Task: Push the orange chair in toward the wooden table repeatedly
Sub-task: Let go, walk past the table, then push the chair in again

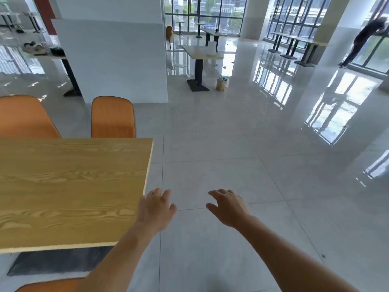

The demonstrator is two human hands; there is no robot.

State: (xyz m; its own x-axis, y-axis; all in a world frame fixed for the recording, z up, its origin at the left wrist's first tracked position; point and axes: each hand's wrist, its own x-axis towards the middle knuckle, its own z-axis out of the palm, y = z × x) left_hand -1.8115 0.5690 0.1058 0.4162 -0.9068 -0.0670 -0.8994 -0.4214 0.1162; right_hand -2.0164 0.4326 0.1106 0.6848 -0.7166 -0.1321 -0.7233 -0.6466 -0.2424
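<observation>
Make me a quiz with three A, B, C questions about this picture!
1. Where is the wooden table from the right hand? A) to its left B) to its right C) under it
2. How many orange chairs stand at the table's far side? A) one B) two C) four
3. What does the left hand hold? A) a chair B) a cup C) nothing

Answers:
1 A: the table fills the picture's left, and the hand hangs over floor beside it.
2 B: two show behind the far edge.
3 C: its loose fingers curl round nothing.
</observation>
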